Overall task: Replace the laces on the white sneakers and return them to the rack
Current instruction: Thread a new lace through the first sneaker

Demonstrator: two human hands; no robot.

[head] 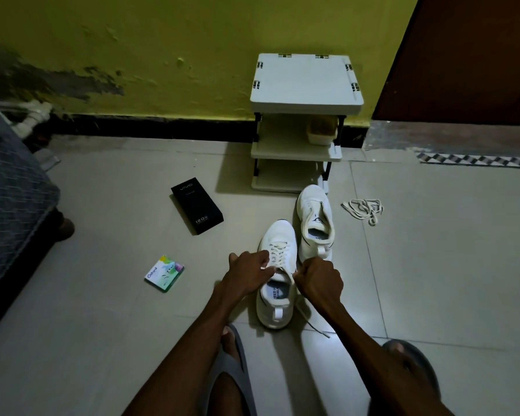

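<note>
Floor tiles [433, 265] carry the nearer sneaker [278, 234] — left hand [246, 270] and right hand [320, 280] each pinch its lace [278, 255] with curled fingers [263, 259]. Other sneaker [314, 205], unlaced, sits just beyond, near the rack [305, 79]; a loose lace [364, 210] lies apart.

Dim room, dark corners.
We see a pale sheen on the floor tiles [360, 313]; the shoe rack [306, 82] throws shadow leftward; edges bow.

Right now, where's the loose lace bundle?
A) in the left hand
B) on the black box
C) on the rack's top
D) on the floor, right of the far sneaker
D: the loose lace bundle lies on the floor, right of the far sneaker, not touching it.
</note>
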